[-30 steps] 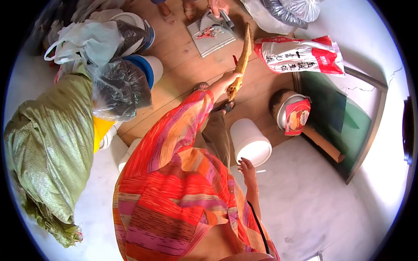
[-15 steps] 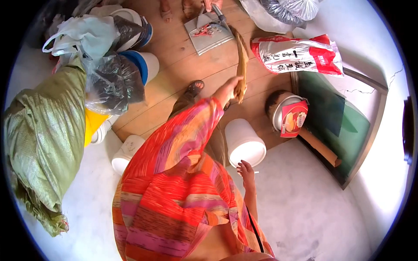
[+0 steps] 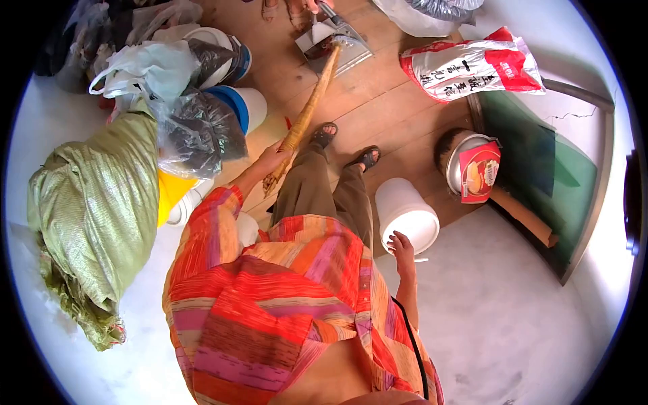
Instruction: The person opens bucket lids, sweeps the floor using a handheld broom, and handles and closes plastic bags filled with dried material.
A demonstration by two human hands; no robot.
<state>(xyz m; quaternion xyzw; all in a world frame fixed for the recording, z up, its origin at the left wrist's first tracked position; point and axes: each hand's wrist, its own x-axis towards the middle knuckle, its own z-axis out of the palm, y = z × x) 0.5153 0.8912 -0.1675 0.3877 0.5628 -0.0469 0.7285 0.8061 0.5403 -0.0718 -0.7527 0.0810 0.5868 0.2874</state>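
My left hand [image 3: 273, 159] is closed around a long, tan straw broom [image 3: 312, 102], which slants away from me across the floor. The broom's far tip is at a grey dustpan [image 3: 351, 65] lying on the floorboards. Another person's hand [image 3: 314, 5] is at the dustpan's grey handle, beside a white, flat blade-like piece [image 3: 322, 32]. My right hand [image 3: 401, 246] hangs with its fingers spread, holding nothing. It overlaps the white bucket [image 3: 397, 199] in view; whether it touches the rim I cannot tell.
On the left are a green woven sack [image 3: 98, 209], a dark-filled plastic bag [image 3: 199, 131] and a blue-rimmed bucket [image 3: 255, 111]. A red-and-white sack [image 3: 469, 69], a pot with a red card [image 3: 480, 172] and a green framed panel [image 3: 574, 175] stand right. The other person's feet [image 3: 297, 15] are ahead.
My left hand has swung left and back toward me with the broom, whose tip is now at the dustpan. The dustpan appears further right and more tilted, and the view has shifted.
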